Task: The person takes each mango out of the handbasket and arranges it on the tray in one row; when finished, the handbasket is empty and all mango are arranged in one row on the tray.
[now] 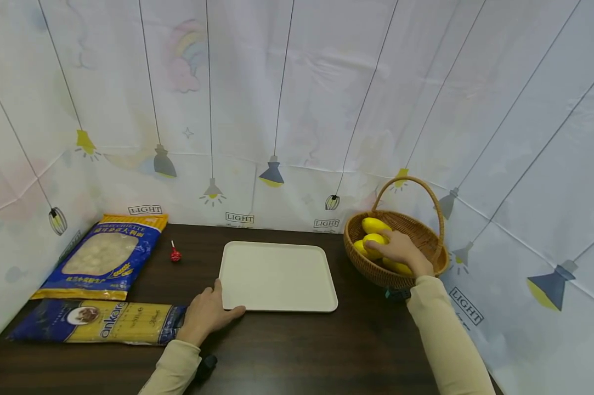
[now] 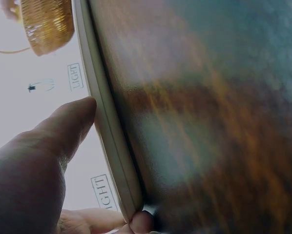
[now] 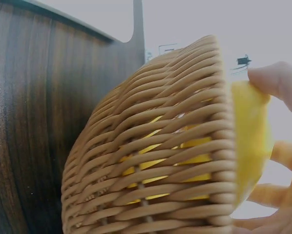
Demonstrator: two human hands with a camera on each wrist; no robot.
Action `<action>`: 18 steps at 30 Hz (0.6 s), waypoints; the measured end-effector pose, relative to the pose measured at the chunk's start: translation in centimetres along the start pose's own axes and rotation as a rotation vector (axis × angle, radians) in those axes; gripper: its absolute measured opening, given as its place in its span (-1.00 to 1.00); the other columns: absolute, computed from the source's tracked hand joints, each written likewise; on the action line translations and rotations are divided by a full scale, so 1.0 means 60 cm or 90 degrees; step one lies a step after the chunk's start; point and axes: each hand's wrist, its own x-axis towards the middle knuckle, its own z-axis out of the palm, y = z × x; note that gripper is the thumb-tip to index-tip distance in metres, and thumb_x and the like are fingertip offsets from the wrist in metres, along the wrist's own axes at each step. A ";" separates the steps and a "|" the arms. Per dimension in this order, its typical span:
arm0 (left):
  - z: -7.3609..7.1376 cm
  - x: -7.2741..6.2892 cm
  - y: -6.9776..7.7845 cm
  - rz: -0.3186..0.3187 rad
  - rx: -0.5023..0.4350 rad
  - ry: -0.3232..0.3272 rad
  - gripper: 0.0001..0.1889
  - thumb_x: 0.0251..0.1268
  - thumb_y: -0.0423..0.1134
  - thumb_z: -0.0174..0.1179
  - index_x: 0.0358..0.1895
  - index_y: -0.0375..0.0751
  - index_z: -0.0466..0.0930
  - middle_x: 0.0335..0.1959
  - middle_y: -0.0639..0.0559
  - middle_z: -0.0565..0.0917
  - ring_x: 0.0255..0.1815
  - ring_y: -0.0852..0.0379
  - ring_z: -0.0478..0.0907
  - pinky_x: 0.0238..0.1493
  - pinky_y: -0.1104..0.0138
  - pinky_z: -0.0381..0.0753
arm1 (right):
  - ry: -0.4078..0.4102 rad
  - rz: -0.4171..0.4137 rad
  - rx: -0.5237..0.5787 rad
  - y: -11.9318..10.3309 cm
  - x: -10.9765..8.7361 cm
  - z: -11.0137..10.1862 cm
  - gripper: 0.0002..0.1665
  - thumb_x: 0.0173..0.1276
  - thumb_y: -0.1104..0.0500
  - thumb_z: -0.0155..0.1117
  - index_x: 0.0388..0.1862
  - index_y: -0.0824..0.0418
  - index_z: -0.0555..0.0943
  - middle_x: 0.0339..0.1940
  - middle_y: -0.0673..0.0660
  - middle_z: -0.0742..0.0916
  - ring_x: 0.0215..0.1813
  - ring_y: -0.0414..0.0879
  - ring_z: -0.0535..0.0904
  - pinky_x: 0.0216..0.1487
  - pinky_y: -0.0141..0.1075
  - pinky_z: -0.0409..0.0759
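My right hand (image 1: 400,250) reaches into a wicker basket (image 1: 363,269) at the right and grips a yellow lemon (image 1: 375,239) between thumb and fingers. Other lemons (image 1: 374,225) lie in the basket around it. The right wrist view shows the held lemon (image 3: 251,141) at the rim, with yellow visible through the weave. My left hand (image 1: 208,312) holds the front left corner of a white rectangular tray (image 1: 279,277) that lies on the table. Seen from the left wrist, the thumb presses on the tray's rim (image 2: 112,146) and the fingers meet at its corner, partly out of frame.
At the left lie a blue and yellow pasta bag (image 1: 101,255) and, in front of it, a long spaghetti pack (image 1: 114,322) beside my left wrist. A red lollipop (image 1: 175,254) sits on the dark wooden table (image 1: 297,351). A printed cloth stands behind. The basket's handle (image 1: 440,211) arches up.
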 end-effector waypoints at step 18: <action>-0.001 0.001 -0.002 0.004 -0.004 0.003 0.12 0.12 0.33 0.32 0.47 -0.56 0.18 0.18 -0.50 0.56 0.07 -0.38 0.60 0.08 -0.13 0.60 | 0.106 -0.080 0.054 -0.105 -0.025 -0.011 -0.08 0.40 -0.30 0.15 0.55 0.20 0.29 0.49 0.39 0.34 0.37 0.33 0.35 0.18 0.18 0.48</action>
